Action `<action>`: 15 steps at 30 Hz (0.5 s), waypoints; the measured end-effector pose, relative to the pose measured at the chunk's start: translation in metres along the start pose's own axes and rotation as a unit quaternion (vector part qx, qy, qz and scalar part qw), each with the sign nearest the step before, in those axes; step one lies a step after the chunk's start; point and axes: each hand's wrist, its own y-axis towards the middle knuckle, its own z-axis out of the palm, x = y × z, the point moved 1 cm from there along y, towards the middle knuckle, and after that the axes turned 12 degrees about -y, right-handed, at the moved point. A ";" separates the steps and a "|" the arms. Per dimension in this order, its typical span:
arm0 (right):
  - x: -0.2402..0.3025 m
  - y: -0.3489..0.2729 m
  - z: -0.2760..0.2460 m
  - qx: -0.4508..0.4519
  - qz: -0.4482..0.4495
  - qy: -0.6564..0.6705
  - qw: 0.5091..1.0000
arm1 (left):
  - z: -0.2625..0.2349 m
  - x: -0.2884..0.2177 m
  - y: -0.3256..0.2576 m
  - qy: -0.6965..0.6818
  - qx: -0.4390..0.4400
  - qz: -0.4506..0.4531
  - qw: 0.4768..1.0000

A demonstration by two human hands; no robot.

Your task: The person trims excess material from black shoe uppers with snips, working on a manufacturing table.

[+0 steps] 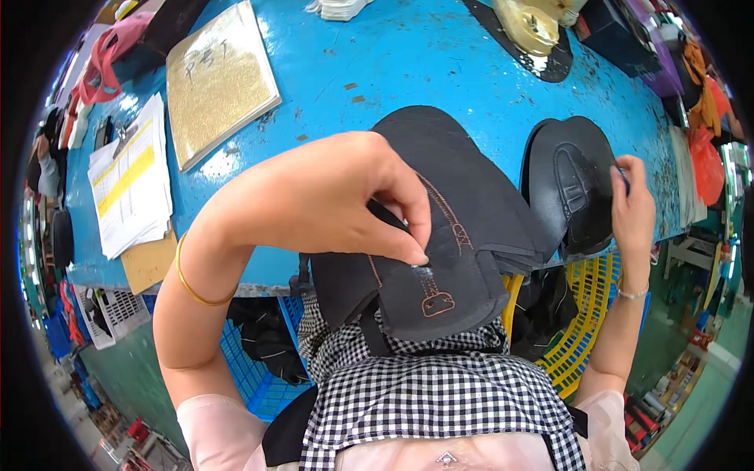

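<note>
A stack of black shoe-upper pieces [428, 141] lies at the table's near edge and over my lap, the top one with orange-brown stitching and a stitched tab outline. My left hand [338, 196] is bent over it, thumb and fingertips pinched together beside a small shiny strip [425, 276]. What the pinch holds, if anything, is hidden. To the right are glossy black upper pieces [573, 169] with a stitched panel and small slots. At their right edge my right hand [635, 212] has its fingers curled around something small and dark that I cannot make out.
On the blue table [338, 71] lie a gold-covered book [220, 82] and clipped papers [129, 180] at left. A yellowish tape roll [538, 31] stands on a black piece at the far right. Blue [255, 377] and yellow [585, 314] baskets with dark pieces stand below the near edge.
</note>
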 end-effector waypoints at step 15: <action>0.120 -0.003 -0.052 0.183 -0.382 0.321 0.847 | 0.018 0.019 0.004 0.165 -0.069 0.106 0.978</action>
